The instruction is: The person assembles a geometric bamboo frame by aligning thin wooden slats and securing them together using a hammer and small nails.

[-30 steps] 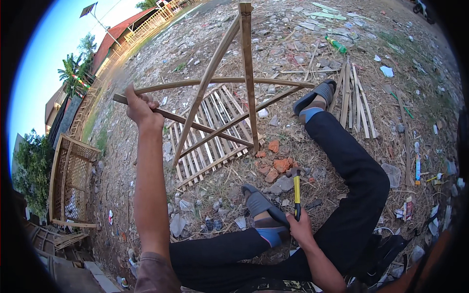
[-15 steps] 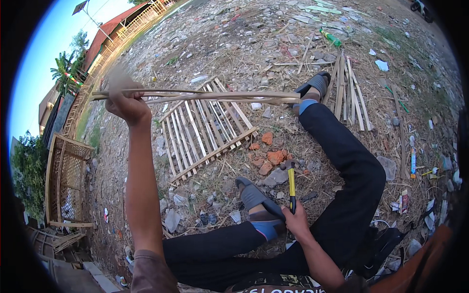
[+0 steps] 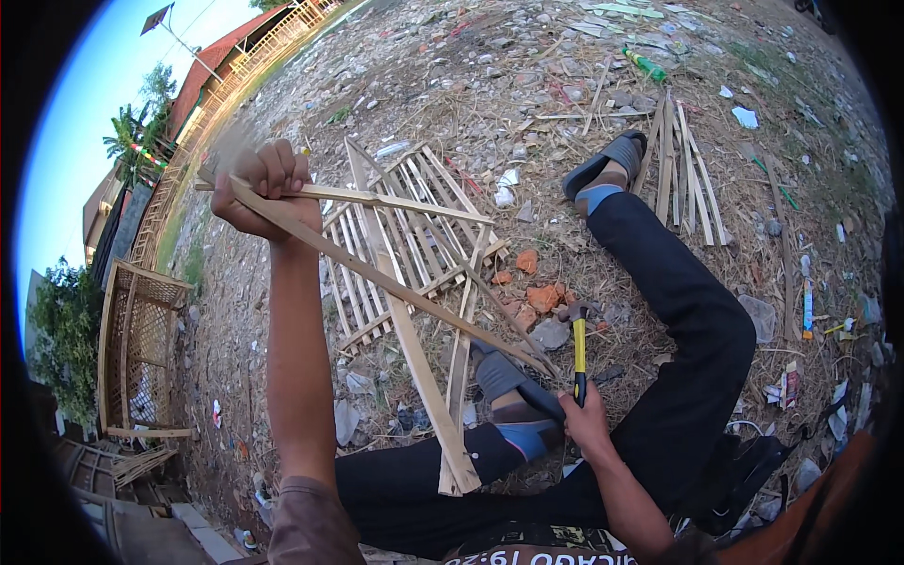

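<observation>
My left hand [image 3: 268, 188] is raised at the left, its fingers closed round the ends of bamboo slats [image 3: 330, 247]. One held slat slants down to the right, and a shorter one points right. Below them, loose slats [image 3: 428, 405] cross above my left leg; whether they are falling or resting there I cannot tell. My right hand [image 3: 586, 422], low by my left foot, grips a hammer [image 3: 579, 353] by its yellow and black handle, head up. Behind the slats, a slatted bamboo panel [image 3: 363, 332] lies on the ground, partly covered by them.
Orange brick pieces [image 3: 543, 298] and stones lie beyond the hammer. A fan of slats [image 3: 667, 179] lies past my right foot, near a green bottle [image 3: 645, 64]. At the left stands a lattice-sided bamboo frame [image 3: 141, 348]. Litter and rubble cover the ground.
The bundle of slats, stretched level toward my right foot before, has spread apart, with several slats dropping toward my left leg. My right hand and the hammer stay nearly in place.
</observation>
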